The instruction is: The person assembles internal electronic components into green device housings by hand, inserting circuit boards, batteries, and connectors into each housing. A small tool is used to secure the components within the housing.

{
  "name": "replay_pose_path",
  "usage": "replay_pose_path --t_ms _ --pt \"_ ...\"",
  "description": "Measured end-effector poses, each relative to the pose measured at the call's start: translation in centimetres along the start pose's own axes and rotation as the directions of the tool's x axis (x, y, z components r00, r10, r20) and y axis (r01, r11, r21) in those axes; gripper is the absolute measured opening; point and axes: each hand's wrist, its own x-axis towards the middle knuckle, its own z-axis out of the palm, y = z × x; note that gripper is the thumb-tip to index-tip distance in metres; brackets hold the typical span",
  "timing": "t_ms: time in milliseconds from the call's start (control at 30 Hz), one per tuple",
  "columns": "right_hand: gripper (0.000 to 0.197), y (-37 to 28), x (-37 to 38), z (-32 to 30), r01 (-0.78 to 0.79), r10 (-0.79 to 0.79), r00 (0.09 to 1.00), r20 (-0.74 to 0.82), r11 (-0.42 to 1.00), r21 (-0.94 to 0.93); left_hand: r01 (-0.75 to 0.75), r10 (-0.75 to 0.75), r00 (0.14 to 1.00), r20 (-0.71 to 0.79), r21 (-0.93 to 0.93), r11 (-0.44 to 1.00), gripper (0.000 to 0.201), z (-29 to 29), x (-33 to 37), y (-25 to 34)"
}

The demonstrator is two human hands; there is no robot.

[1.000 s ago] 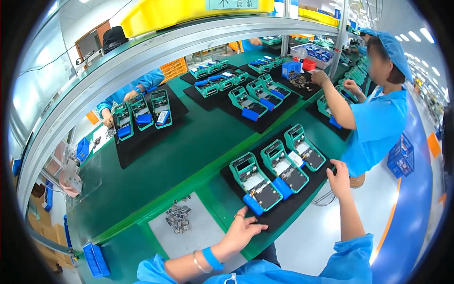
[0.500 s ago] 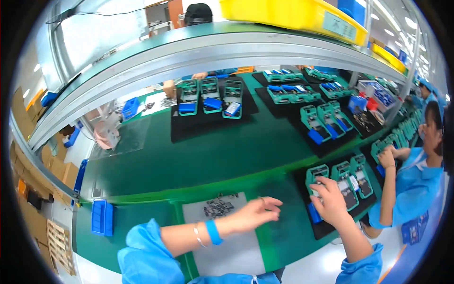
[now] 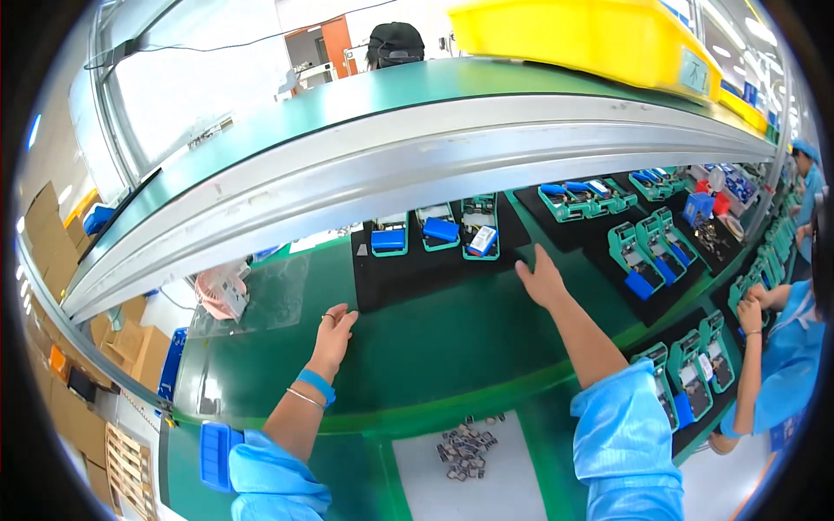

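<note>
My left hand (image 3: 333, 337), with a blue wristband (image 3: 313, 386), is over the green bench, its fingers loosely bent and apart, nothing visible in them. Further right, my right hand (image 3: 542, 280) reaches forward at the right corner of a black mat (image 3: 408, 282), thumb and finger spread, holding nothing I can see. On that mat stand three green-framed units with blue packs: a left unit (image 3: 390, 240), a middle unit (image 3: 439, 230) and a right unit (image 3: 482, 236). The shelf rail partly covers their far ends. Both hands are short of the units.
An aluminium shelf rail (image 3: 417, 156) crosses above the bench, with a yellow bin (image 3: 573, 39) on top. Small metal parts (image 3: 466, 450) lie on a white sheet (image 3: 426, 495). A blue bin (image 3: 217, 456) stands left. More green units (image 3: 691, 373) and a co-worker (image 3: 786, 347) are at right.
Both my hands have moved forward, the left from over the white sheet, the right away from the units at the right. The view has shifted, so the bench sits lower.
</note>
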Motion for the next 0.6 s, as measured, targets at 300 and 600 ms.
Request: replay_pose_path --t_ms 300,600 --pt "0.09 0.7 9.7 5.0 -0.147 0.169 0.982 -0.083 0.963 0.225 -0.034 0.065 0.996 0.068 -0.388 0.921 0.066 2.7 9.9 -0.8" --pt "0.075 -0.4 5.9 5.0 -0.125 0.132 0.991 -0.036 0.979 0.164 -0.023 0.031 0.999 0.035 -0.23 0.973 0.068 2.3 6.8 0.2"
